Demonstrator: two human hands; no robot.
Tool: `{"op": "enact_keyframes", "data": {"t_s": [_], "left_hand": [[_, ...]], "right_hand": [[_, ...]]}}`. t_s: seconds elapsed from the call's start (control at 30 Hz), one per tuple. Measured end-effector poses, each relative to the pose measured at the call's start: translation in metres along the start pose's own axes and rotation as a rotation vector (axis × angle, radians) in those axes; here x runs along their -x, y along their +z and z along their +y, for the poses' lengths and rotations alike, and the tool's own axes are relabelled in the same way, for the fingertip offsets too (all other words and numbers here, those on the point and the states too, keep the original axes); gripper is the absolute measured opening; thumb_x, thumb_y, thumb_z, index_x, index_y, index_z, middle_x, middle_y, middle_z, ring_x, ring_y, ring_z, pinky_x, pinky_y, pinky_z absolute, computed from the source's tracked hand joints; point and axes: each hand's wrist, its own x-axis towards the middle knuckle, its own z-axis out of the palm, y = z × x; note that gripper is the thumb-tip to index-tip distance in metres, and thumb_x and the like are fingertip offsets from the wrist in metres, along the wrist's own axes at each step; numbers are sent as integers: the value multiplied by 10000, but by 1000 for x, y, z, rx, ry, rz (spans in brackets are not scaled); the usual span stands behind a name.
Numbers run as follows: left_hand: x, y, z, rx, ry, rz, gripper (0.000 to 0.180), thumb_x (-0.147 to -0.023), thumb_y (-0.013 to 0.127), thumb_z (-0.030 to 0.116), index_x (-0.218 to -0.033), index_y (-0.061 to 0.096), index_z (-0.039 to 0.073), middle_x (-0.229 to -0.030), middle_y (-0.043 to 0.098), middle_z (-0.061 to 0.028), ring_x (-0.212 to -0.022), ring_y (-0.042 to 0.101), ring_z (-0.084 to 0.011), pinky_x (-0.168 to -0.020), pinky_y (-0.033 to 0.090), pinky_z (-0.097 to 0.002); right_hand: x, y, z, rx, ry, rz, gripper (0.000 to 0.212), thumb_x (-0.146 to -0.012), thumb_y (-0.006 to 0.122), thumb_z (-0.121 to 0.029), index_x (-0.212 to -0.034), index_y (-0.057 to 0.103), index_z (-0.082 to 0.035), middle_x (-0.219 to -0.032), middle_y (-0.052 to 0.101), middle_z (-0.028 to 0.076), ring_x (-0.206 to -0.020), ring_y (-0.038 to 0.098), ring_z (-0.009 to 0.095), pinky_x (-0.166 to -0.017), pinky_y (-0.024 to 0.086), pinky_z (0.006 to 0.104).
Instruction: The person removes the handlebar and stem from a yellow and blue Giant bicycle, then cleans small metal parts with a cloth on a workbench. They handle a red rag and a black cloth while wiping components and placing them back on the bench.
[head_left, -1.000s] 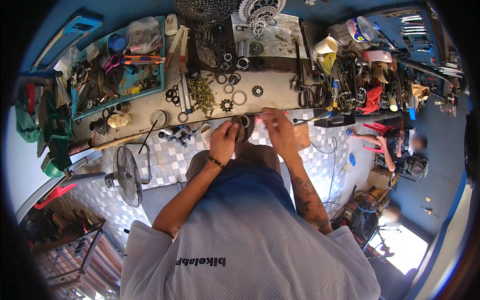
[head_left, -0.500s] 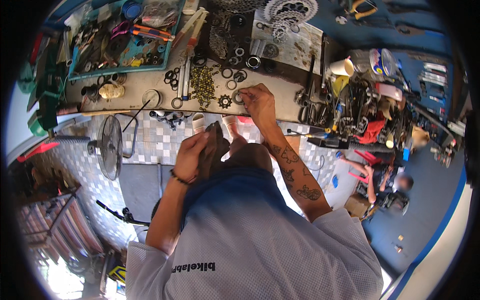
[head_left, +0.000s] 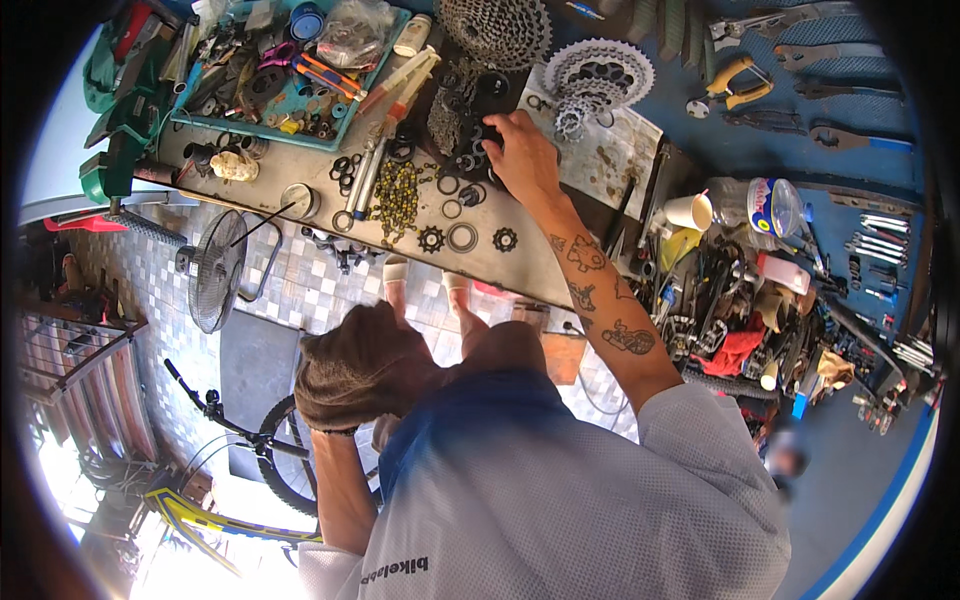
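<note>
My right hand (head_left: 525, 160) reaches across the workbench, thumb and forefinger apart beside small dark and silver ring-shaped parts (head_left: 476, 150). I see no part held in it. Low in front of me, a brown rag (head_left: 362, 362) drapes over my left hand, which holds it; the fingers are hidden. Along the bench's near edge a metal ring (head_left: 462, 237) lies between a dark toothed pulley wheel (head_left: 431, 238) and another one (head_left: 505, 239). To their left is a heaped yellow-and-black chain (head_left: 397, 195). Smaller rings (head_left: 448, 185) lie behind the metal ring.
A teal tray (head_left: 340, 125) of loose parts is at the back left. Large cassettes (head_left: 600, 72) stand at the back. A paper cup (head_left: 690, 211) and crowded tools are on the right. Left of me are a fan (head_left: 218, 272) and a bicycle handlebar (head_left: 210, 405) on the floor.
My right hand has left the metal ring and moved farther over the bench. The rag, earlier hanging from my left fingers, now covers that hand. The view has shifted.
</note>
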Motion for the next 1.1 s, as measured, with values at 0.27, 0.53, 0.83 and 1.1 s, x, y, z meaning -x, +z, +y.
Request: {"op": "enact_keyframes", "data": {"t_s": [0.27, 0.53, 0.83, 1.1], "left_hand": [[-16, 18, 39, -678, 513, 285, 438, -873, 688, 242, -1269, 627, 417, -1025, 662, -17, -1178, 616, -285, -813, 413, -521], [-12, 26, 76, -351, 323, 129, 434, -746, 739, 261, -1177, 704, 225, -1089, 682, -12, -1233, 595, -240, -900, 446, -450], [-32, 69, 106, -103, -12, 42, 463, -833, 723, 197, -1251, 598, 43, -903, 677, -169, -873, 665, -393, -714, 536, -526], [-35, 56, 123, -17, 438, 214, 520, -887, 705, 220, -1313, 504, 0, -896, 675, -240, -822, 708, -466, -657, 584, -526]], "right_hand": [[3, 3, 4, 29, -48, -124, 277, -827, 844, -193, -1012, 653, -116, -1038, 647, 92, -907, 721, 318, -741, 593, 450], [15, -21, -20, -294, 25, -114, 249, -841, 827, -148, -989, 637, -88, -907, 707, 54, -823, 708, 265, -711, 564, 420], [152, -88, -98, -637, -63, -501, 233, -939, 744, -63, -1171, 753, -54, -1135, 613, 81, -892, 662, 186, -748, 534, 353], [188, -71, -45, -848, 103, -428, 613, -962, 767, -381, -1423, 604, -11, -1361, 561, 160, -1132, 578, 292, -998, 486, 389]]}}
